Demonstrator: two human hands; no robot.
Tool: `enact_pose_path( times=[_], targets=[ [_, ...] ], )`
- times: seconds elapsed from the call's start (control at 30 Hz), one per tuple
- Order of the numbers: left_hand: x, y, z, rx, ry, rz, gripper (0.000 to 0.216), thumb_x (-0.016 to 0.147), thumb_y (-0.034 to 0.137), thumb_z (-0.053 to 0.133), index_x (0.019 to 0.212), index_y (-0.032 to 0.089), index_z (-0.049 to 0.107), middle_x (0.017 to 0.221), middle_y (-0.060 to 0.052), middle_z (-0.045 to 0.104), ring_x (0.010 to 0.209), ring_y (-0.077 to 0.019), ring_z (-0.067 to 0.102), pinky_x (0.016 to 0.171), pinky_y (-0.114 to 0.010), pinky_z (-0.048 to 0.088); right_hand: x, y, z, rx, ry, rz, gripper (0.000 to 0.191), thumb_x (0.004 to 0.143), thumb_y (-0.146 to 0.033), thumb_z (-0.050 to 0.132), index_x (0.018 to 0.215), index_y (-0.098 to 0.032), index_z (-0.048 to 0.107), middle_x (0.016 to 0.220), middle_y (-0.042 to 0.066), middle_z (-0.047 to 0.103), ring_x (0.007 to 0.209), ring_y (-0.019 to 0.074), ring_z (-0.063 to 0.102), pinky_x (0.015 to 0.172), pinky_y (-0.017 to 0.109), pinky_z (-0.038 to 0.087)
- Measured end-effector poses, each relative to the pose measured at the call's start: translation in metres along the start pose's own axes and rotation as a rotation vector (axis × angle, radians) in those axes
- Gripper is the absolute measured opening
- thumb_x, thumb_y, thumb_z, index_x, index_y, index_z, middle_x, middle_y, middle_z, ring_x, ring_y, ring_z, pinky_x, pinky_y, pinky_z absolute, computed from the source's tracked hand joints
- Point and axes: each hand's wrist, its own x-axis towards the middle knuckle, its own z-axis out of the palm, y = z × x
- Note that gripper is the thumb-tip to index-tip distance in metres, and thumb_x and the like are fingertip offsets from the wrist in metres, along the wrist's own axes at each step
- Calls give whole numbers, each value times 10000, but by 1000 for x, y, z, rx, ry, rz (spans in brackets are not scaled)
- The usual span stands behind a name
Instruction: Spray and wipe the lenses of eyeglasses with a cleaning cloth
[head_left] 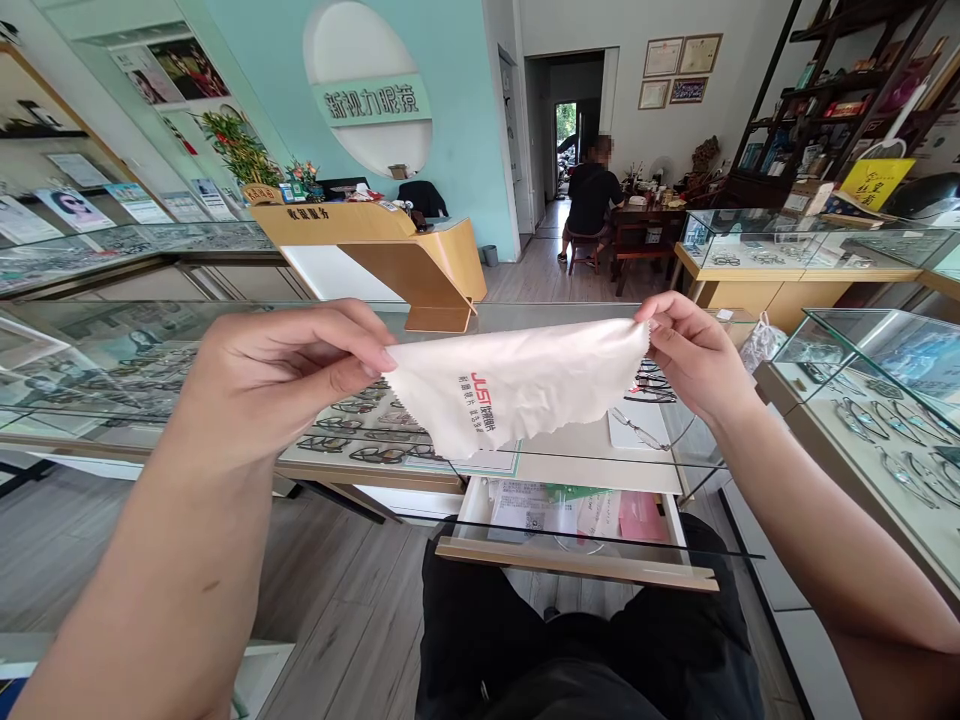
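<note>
A pale cleaning cloth (pixel 555 370) with zigzag edges and red and dark print is stretched between my two hands above the glass counter. My left hand (pixel 292 365) pinches its left corner between thumb and fingers. At the opposite end, my right hand (pixel 690 350) pinches the upper right corner. The cloth's lower edge hangs loose and slightly wavy. Below and beside my right hand lies a pair of eyeglasses (pixel 646 432) on the counter, partly over a white item. Part of the counter behind the cloth is hidden.
An open drawer (pixel 577 565) with papers and a pink packet juts out over my lap. Rows of glasses (pixel 367 435) fill the display case on the left. Another glass case (pixel 885 420) stands at right. A seated person (pixel 592 195) is at a far table.
</note>
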Motion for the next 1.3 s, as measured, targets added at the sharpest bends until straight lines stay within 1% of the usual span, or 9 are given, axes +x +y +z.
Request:
enact_pose_path(
  times=[0.23, 0.4, 0.57, 0.77, 0.93, 1.0, 1.1, 1.2, 1.3],
  targets=[
    [-2, -1, 3, 23, 33, -13, 29, 910, 281, 887, 917, 253, 883, 809, -89, 705, 639, -160, 628, 479, -265, 410, -2, 7, -3, -94, 75, -101, 79, 967, -377, 805, 969, -300, 822, 797, -9, 681, 744, 166, 570, 721, 319, 478],
    [-6, -3, 5, 0, 42, -49, 28, 905, 285, 892, 914, 260, 883, 815, -83, 698, 665, -156, 626, 503, -262, 428, -1, 6, -6, -115, 110, -94, 74, 947, -355, 790, 935, -306, 843, 826, 1, 712, 765, 179, 603, 739, 342, 503],
    [-9, -7, 8, -27, 56, -61, 67, 905, 250, 886, 965, 278, 892, 835, -85, 707, 681, -156, 625, 503, -263, 416, -2, 1, -4, -57, 104, -56, 126, 884, -415, 887, 920, -300, 850, 859, 4, 768, 768, 176, 640, 756, 343, 538],
    [-8, -2, 11, -19, -13, -3, 201, 920, 143, 826, 1041, 290, 887, 857, -75, 719, 665, -149, 623, 468, -269, 378, 0, 4, -4, -47, 85, 39, 227, 827, -428, 973, 911, -287, 816, 849, -8, 813, 749, 166, 683, 749, 335, 571],
    [-10, 3, 17, -9, -12, -8, 146, 946, 175, 796, 1058, 234, 869, 904, -88, 740, 712, -152, 643, 514, -277, 422, 1, 5, -4, -29, 89, 77, 328, 841, -442, 971, 1112, -316, 836, 845, -31, 834, 771, 156, 706, 860, 340, 599],
    [-12, 3, 21, -2, 20, -25, 152, 908, 136, 830, 1027, 227, 855, 898, -67, 738, 726, -136, 645, 541, -252, 461, 0, 5, -4, -53, 92, 102, 363, 828, -467, 977, 1124, -301, 849, 894, -8, 850, 832, 176, 737, 901, 360, 611],
    [-15, 2, 29, 10, 120, -95, 168, 852, 100, 875, 953, 223, 822, 897, -37, 734, 763, -113, 657, 602, -207, 517, -1, 4, -1, -64, 96, 114, 318, 802, -492, 987, 999, -282, 854, 903, 11, 845, 846, 195, 752, 850, 367, 626],
    [-17, 0, 37, -27, 241, -211, 176, 834, 150, 916, 939, 224, 796, 915, -22, 738, 735, -89, 642, 608, -178, 520, -1, 2, 2, -38, 118, 104, 296, 793, -496, 990, 918, -277, 834, 838, -2, 804, 758, 166, 709, 742, 325, 613],
    [-18, -3, 44, -117, 328, -337, 247, 818, 232, 961, 1017, 227, 816, 901, -25, 743, 730, -97, 636, 603, -183, 523, 0, -1, 4, -5, 126, 119, 313, 779, -503, 996, 873, -263, 819, 795, -11, 753, 686, 129, 640, 655, 281, 578]
  ],
)
